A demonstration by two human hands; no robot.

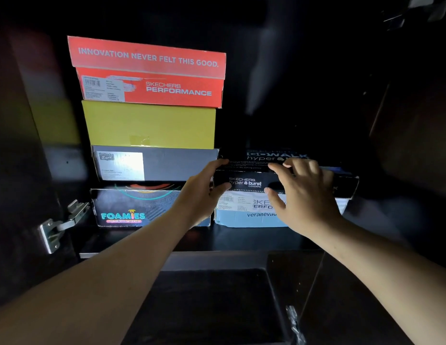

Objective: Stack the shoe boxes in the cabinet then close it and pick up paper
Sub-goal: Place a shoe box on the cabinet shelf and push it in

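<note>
Dark cabinet interior (304,70), walls and back panel almost black, lit only at the front. Cabinet shelf (167,241) carrying two stacks of shoe boxes side by side.

Left stack, toward the shelf's left edge, four high: black Foamies box (132,207) at the bottom, grey box (167,164) with a white label on it, plain yellow box (149,124) above that, red Skechers Performance box (152,73) on top, its lid overhanging slightly.

Right stack, just beside the left one near the shelf's middle: light blue box (244,212) with a white label at the bottom, black Hyper Burst box (254,181) lying on it, its right end tilted a little and reaching past the blue box toward the shelf's right edge.

Left hand (204,188) gripping the left end of the black Hyper Burst box, fingers curled over the top edge, thumb under the front face. Right hand (301,192) on the same box further right, fingers bent over the lid's front edge, thumb against the lower front; grip looks looser, fingers slightly blurred.

Metal hinge (60,225) on the left cabinet wall near the shelf's front left corner. Second hinge (295,324) dimly visible low at the right. Below the shelf's front edge, a dark surface, detail too dim to make out.
</note>
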